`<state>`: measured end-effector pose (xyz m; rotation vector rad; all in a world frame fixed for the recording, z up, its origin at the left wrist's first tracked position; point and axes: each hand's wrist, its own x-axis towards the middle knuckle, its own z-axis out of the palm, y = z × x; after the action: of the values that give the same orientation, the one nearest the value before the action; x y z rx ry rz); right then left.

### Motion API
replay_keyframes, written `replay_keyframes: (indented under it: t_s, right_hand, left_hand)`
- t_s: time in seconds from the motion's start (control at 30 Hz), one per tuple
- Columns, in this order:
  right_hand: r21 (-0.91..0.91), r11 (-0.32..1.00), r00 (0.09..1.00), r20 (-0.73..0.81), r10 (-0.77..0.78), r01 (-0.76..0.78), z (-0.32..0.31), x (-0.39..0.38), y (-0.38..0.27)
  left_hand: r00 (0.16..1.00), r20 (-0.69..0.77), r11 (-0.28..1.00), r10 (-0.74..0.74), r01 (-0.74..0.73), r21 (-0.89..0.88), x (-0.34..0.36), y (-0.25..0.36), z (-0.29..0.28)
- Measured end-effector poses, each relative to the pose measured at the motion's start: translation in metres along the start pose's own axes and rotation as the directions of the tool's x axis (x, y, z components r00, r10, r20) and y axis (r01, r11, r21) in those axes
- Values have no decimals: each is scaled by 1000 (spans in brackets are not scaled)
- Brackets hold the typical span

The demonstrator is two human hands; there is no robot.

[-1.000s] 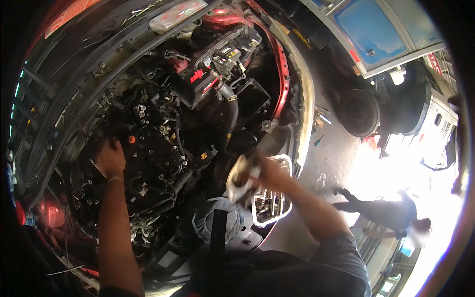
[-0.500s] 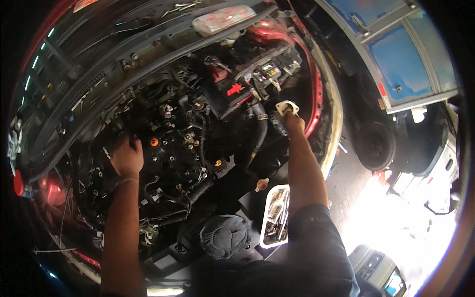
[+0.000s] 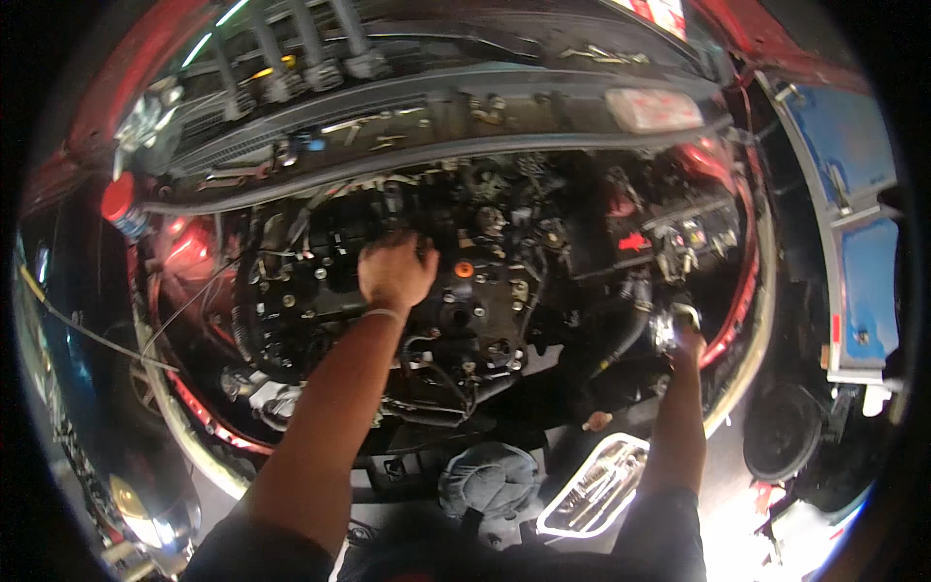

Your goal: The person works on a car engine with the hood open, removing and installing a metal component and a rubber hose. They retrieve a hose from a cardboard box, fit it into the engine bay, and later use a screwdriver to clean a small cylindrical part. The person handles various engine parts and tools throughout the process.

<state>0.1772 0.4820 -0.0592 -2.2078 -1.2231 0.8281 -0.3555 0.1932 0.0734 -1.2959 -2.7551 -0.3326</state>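
Left hand (image 3: pixel 396 272) pressed flat, palm down, on black engine top (image 3: pixel 465 291), frame centre, clasping nothing; right hand (image 3: pixel 679 335) closed around small shiny metal part (image 3: pixel 669 325), centre right.

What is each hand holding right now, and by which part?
Left hand rests on the engine; a grip cannot be told. Right hand grasps a small metallic object; part unclear.

Engine (image 3: pixel 456 291): dark, grimy block in the open bay of a red car, studded with bolts and hoses; left hand (image 3: pixel 393 272) rests on its top. Small pale, shiny object (image 3: pixel 669 325), indistinct, in right hand (image 3: pixel 684 339) at the bay's right edge.
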Motion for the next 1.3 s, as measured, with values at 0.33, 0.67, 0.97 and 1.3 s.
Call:
replay_keyframes:
  t_s: [0.33,0.67,0.97,1.3]
  right_hand:
    - [81,915,911,89,-403,396,-20,-73,-20]
    - [-6,687,364,852,-377,726,-24,-424,101]
    - [-121,637,370,888,-274,761,-86,-509,113]
    - [-139,581,291,940,-176,802,-85,-630,167]
  left_hand:
    - [989,139,993,-55,69,-94,2,-6,-3]
    - [940,54,489,337,-126,-863,-85,30,-111]
    - [659,-456,-650,599,68,-757,-403,20,-455]
    - [11,-638,-587,770,-381,-715,-471,-209,-581]
